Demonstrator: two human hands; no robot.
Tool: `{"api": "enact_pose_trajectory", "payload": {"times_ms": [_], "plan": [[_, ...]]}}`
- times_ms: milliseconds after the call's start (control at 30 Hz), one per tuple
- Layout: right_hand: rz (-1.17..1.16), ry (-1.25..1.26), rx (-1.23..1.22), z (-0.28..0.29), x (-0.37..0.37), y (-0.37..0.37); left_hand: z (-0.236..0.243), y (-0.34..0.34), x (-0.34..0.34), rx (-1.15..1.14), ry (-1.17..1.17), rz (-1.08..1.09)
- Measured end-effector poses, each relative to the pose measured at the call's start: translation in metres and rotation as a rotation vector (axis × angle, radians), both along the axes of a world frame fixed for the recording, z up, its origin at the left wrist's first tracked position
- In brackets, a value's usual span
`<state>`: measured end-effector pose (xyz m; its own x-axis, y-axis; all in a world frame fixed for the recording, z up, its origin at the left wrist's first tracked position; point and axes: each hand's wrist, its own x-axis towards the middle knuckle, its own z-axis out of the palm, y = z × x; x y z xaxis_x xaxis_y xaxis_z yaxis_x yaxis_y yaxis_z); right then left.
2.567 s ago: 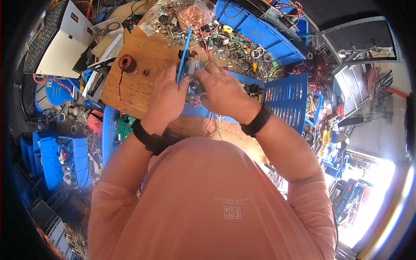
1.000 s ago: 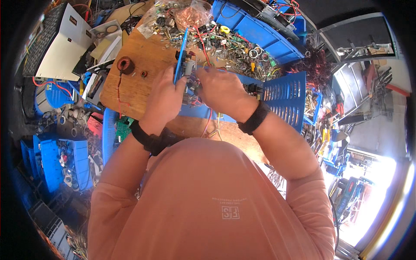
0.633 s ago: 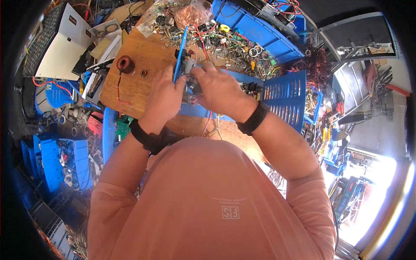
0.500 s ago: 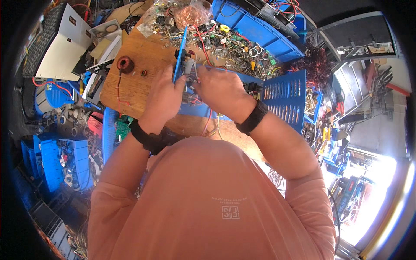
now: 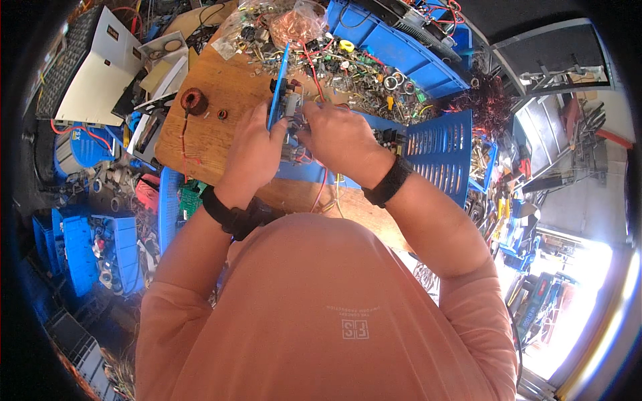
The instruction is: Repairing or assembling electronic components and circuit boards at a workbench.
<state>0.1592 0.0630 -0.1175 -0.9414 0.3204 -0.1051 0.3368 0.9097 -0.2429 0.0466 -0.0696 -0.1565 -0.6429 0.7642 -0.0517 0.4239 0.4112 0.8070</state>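
Observation:
My left hand [image 5: 253, 152] grips the near edge of a blue circuit board [image 5: 279, 79] held upright on its edge above the wooden tabletop [image 5: 221, 137]. My right hand [image 5: 341, 139] is closed on the components and grey part mounted on the board's right face, fingertips pinching there. Red wires [image 5: 315, 63] run from the board up toward the pile of parts. What the fingers pinch is hidden by the hands. Both wrists wear black bands.
A copper toroid coil [image 5: 194, 100] with a red lead lies on the wood at left. Loose electronic scrap [image 5: 361, 70] covers the far side. Blue crates [image 5: 441, 147] stand at right, blue bins [image 5: 80, 244] at lower left, a white metal case [image 5: 87, 63] upper left.
My hands stayed at the board; the right hand's fingers shifted slightly back and forth on the components. The board remains upright in the left hand.

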Motion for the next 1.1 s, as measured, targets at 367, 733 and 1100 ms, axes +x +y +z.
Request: {"api": "enact_pose_trajectory", "payload": {"times_ms": [367, 733, 1100], "plan": [[0.076, 0.143, -0.002, -0.003, 0.001, 0.003, -0.004, 0.000, -0.001, 0.022, 0.030, 0.003], [-0.035, 0.109, -0.030, -0.003, -0.002, -0.001, -0.002, 0.000, 0.001, 0.053, 0.046, 0.013], [-0.079, 0.097, -0.008, -0.004, 0.001, 0.002, -0.003, 0.001, 0.002, 0.086, 0.052, 0.017]]}}
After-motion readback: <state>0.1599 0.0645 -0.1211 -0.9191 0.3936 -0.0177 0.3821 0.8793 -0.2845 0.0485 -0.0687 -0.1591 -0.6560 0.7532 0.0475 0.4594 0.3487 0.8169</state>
